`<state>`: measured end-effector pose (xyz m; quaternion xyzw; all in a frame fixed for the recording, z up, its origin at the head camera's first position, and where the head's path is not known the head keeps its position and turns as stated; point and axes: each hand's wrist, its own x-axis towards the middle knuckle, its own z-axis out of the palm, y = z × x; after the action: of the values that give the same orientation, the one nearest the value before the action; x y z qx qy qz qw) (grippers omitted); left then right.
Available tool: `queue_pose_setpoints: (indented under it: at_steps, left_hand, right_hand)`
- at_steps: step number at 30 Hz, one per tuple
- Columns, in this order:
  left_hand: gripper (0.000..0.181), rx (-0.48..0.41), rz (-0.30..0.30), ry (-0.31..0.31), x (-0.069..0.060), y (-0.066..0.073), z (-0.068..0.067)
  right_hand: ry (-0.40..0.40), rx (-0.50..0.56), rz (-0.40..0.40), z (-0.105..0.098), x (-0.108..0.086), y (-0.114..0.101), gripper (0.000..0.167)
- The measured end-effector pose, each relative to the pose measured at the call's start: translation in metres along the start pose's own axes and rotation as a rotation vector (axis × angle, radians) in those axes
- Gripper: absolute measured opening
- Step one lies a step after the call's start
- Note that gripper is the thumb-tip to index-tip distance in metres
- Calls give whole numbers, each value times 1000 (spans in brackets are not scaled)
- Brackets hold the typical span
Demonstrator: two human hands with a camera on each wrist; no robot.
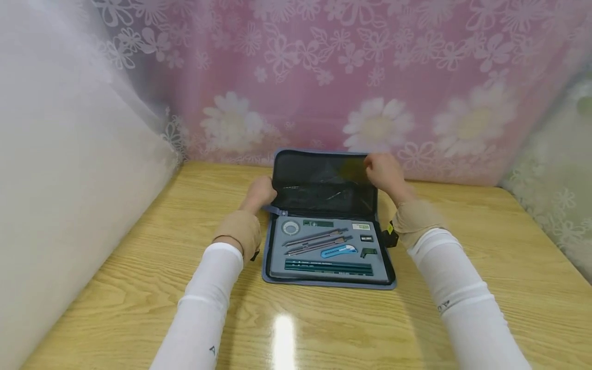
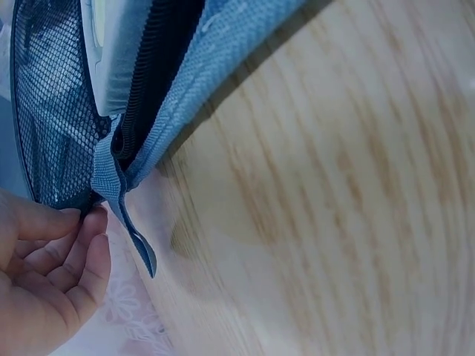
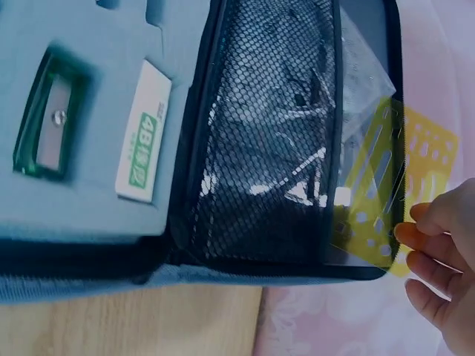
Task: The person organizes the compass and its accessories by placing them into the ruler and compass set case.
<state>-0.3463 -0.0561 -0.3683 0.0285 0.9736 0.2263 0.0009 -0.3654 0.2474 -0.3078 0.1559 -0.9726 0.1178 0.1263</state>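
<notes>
An unzipped blue drawing-set case (image 1: 329, 285) lies on the table, its lid (image 1: 300, 167) tilted up at the back. My left hand (image 1: 260, 194) pinches the lid's left edge, close to a fabric tab (image 2: 122, 200). At the lid's far right corner, my right hand (image 1: 385, 172) pinches a translucent yellow stencil (image 3: 371, 193) with cut-out shapes. Part of the stencil sticks out past the lid's edge; a clear set square (image 3: 364, 78) overlaps it. Both sit at the mesh pocket (image 3: 274, 133). The fingertips look orange through the yellow plastic.
The grey tray holds pencils (image 1: 328, 267), compasses (image 1: 316, 241), a blue cutter (image 1: 339, 251), a green sharpener (image 3: 52, 115), a white eraser (image 3: 145, 133) and a tape roll (image 1: 291, 227). A flowered pink curtain (image 1: 300, 77) hangs right behind the lid.
</notes>
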Motion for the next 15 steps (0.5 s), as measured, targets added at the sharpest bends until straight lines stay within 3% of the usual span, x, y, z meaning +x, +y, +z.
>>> queue_pose_setpoints:
  at_steps: [6, 15]
  left_hand:
    - [18, 6, -2, 6, 0, 0, 0]
    - [17, 15, 2, 8, -2, 1, -1]
  right_hand:
    - [-16, -35, 3, 7, 4, -3, 29]
    - [-200, -200, -140, 17, 3, -10, 25]
